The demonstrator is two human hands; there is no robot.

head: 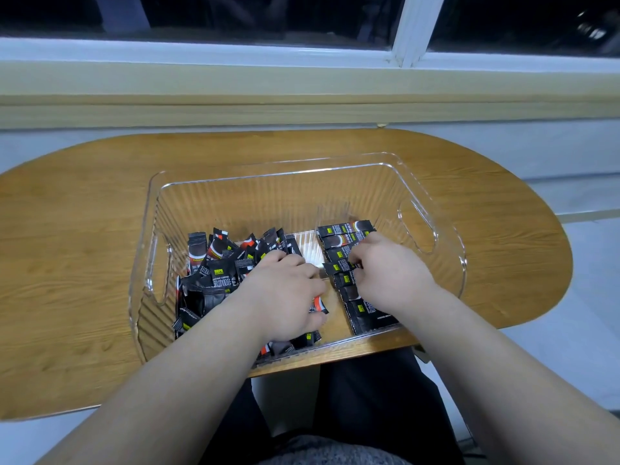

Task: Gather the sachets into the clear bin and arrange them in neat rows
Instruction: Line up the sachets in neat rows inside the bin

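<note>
A: We open on the wooden table (pixel 84 229) filling the middle of the frame, and on it the clear bin (pixel 446 209), its near wall at the table's front edge.
B: Every packet we can see is inside it. A loose pile (pixel 214 273) crowds the bin's left half, a tidy row (pixel 345 236) runs up the right half, and there's bare floor between them.
A: Now the hands. Our left hand (pixel 285 297) lies curled over the pile's right edge. Whether it grips anything, we cannot tell.
B: The right hand (pixel 392 273) is clearer: it pinches one sachet (pixel 337 268) by its right end, just over the row.
A: We'd judge these featherlight, thin and crinkly, with slick foil that slides. Take each by a crimped end, lay it flat and square, or the row skews
</note>
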